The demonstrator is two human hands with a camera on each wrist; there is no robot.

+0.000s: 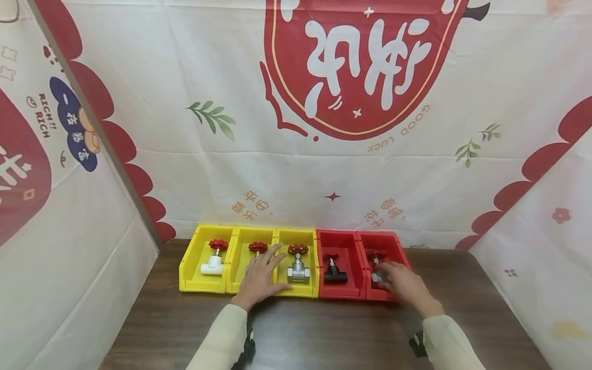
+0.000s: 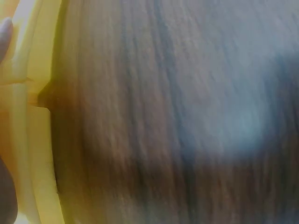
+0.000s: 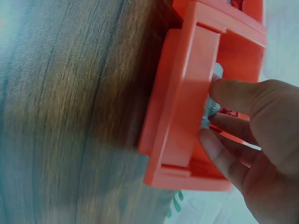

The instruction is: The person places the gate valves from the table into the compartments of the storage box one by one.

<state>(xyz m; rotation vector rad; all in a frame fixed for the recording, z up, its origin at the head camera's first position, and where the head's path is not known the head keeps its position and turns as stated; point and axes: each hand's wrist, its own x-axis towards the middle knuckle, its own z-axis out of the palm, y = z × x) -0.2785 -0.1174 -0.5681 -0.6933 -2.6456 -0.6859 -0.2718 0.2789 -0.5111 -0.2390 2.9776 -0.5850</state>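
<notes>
Inside the rightmost red bin, my right hand grips a silver metal valve with a red handwheel, thumb and fingertips around its body. The hand partly covers the valve. My left hand spreads its fingers over the second and third yellow bins, and nothing shows in its grasp. Under it, a valve with a red handwheel is partly hidden in the second bin. Just right of the left fingers, a silver valve stands in the third bin.
A white valve lies in the leftmost yellow bin. The left red bin holds a black valve. All bins stand in one row on a brown wooden table, before a printed cloth.
</notes>
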